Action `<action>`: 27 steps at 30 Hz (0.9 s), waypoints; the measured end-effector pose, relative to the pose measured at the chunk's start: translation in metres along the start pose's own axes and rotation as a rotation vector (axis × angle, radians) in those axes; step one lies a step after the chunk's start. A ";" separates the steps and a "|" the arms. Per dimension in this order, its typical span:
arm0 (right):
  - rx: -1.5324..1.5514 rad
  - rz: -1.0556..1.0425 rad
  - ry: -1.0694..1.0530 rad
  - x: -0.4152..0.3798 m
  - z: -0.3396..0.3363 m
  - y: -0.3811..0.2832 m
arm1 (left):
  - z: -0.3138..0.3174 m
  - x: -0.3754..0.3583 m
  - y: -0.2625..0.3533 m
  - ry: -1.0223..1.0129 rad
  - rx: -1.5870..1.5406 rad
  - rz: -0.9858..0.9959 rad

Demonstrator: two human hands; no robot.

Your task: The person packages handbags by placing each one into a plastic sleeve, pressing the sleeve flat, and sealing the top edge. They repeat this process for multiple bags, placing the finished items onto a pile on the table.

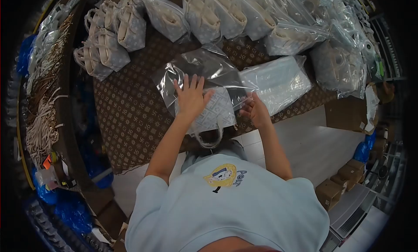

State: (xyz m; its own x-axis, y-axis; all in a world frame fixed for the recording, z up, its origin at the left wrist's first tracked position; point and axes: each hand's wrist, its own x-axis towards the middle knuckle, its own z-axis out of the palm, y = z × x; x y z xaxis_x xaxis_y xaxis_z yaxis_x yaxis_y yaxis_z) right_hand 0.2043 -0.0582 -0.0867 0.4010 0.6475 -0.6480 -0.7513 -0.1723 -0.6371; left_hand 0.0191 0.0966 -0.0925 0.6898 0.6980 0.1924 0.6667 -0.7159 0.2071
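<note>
A light handbag [221, 107] with a pale pattern lies on the brown patterned table cover [126, 121], its handles toward my body. A clear plastic bag [209, 67] is spread over its far part. My left hand [191, 98] rests flat on the plastic and the handbag's left side, fingers spread. At the right, my right hand [256, 111] has its fingers curled, pinching the edge of the plastic bag. Just beyond that hand lies a flat stack of clear plastic bags [283, 82].
Several similar handbags in clear plastic [202, 23] line the table's far side. Unwrapped handbags [115, 54] stand at the far left. Bundles of straps [43, 117] hang over a rack at the left. Cardboard boxes [342, 182] sit on the floor at the right.
</note>
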 end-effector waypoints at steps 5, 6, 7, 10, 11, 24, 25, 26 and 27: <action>-0.266 0.141 -0.198 -0.016 0.012 0.032 | 0.006 0.014 -0.009 -0.068 -0.036 0.062; -0.218 0.143 -0.170 -0.017 0.020 0.033 | 0.004 0.012 -0.011 -0.075 -0.037 0.053; -0.219 0.154 -0.171 -0.019 0.026 0.033 | 0.002 0.010 -0.014 -0.010 -0.074 0.042; -0.247 0.156 -0.209 -0.023 0.037 0.038 | 0.002 -0.005 -0.021 0.148 -0.075 0.067; -0.260 0.100 -0.186 -0.024 0.039 0.042 | 0.001 -0.012 -0.022 0.247 -0.040 0.103; -0.309 -0.216 -0.257 -0.033 0.081 0.058 | -0.067 -0.074 0.027 0.068 -0.481 -0.106; -0.311 -0.216 -0.263 -0.033 0.081 0.058 | -0.068 -0.073 0.022 0.029 -0.585 -0.128; -0.319 -0.212 -0.287 -0.035 0.081 0.058 | -0.069 -0.073 0.018 -0.014 -0.691 -0.151; -0.327 -0.209 -0.310 -0.036 0.081 0.057 | -0.070 -0.073 0.013 -0.012 -0.690 -0.152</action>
State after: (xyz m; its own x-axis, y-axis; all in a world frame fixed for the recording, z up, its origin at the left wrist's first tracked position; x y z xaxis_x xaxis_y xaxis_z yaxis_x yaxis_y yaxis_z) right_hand 0.1043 -0.0316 -0.0661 0.3134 0.8748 -0.3696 -0.4479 -0.2070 -0.8698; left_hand -0.0422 0.0370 -0.0367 0.6089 0.7865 0.1032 0.4273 -0.4348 0.7927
